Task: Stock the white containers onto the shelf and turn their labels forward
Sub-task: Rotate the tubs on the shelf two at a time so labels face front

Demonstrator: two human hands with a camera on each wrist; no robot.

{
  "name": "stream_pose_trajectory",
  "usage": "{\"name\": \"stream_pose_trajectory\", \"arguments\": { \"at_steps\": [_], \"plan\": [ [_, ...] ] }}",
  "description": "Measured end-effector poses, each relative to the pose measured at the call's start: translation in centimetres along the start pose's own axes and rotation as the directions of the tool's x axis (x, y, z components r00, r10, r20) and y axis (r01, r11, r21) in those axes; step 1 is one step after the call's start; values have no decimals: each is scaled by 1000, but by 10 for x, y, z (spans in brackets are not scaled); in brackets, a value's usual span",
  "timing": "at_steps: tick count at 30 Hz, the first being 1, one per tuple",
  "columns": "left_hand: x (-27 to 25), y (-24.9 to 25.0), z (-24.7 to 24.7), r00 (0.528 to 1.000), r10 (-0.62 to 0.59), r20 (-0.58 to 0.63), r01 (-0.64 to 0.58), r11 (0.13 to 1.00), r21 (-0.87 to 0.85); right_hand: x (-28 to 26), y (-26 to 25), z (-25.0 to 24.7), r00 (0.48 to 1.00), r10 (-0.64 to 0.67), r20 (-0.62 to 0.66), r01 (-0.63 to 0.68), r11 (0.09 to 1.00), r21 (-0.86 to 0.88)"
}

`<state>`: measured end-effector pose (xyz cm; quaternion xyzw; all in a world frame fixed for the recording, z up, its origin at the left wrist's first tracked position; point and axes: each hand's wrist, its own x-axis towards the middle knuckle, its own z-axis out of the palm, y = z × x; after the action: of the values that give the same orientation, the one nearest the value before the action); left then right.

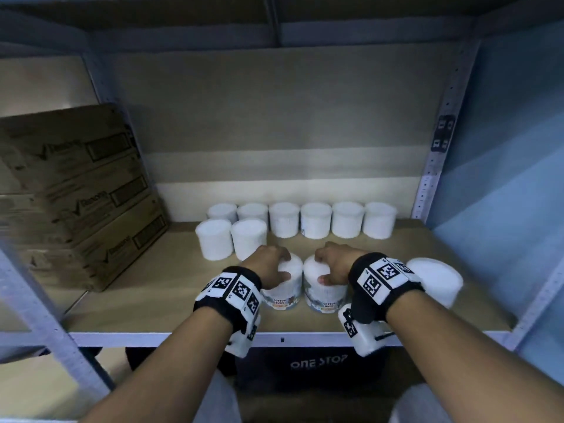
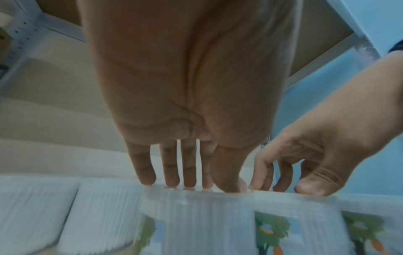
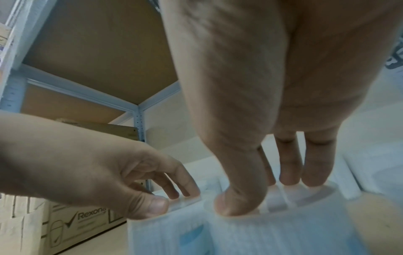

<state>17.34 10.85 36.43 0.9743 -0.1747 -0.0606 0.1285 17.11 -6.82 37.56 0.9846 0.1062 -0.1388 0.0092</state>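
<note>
Two white containers stand side by side at the front middle of the shelf (image 1: 183, 312), their "COTTON BUDS" labels toward me. My left hand (image 1: 270, 265) grips the left container (image 1: 285, 293) from above, fingers over the lid and thumb on its side. My right hand (image 1: 334, 264) holds the right container (image 1: 325, 296) the same way. In the left wrist view my left hand's fingertips (image 2: 170, 182) rest on the lid rim of the left container (image 2: 196, 215). In the right wrist view my right hand's thumb (image 3: 237, 203) presses the lid of the right container (image 3: 283, 231).
Several white containers (image 1: 316, 219) line the back, with two more (image 1: 232, 239) in front at the left. Another container (image 1: 433, 280) sits tilted and blurred at the right. Stacked cardboard boxes (image 1: 76, 193) fill the shelf's left. A black bag (image 1: 317, 364) sits below the shelf edge.
</note>
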Motion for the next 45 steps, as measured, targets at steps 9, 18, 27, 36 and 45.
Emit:
{"name": "stream_pose_trajectory", "arguments": {
  "at_steps": [9,18,27,36,45],
  "plan": [
    [-10,12,9,1000,9,-13,-9,1000,-5,-22,10,4,999,25,-21,-23,996,91],
    [-4,7,-4,998,-5,-58,-4,988,-153,-22,9,-8,997,21,-73,-4,974,225],
    [1,-47,-38,978,-173,-119,154,977,-149,14,-29,-45,975,-50,-219,123,936,331],
    [21,-110,-69,944,-310,-111,300,949,-98,81,-82,-71,969,-99,-227,174,925,339],
    [67,-158,-80,934,-334,-125,329,942,-61,149,-105,-76,992,-70,-103,93,968,231]
  ]
}}
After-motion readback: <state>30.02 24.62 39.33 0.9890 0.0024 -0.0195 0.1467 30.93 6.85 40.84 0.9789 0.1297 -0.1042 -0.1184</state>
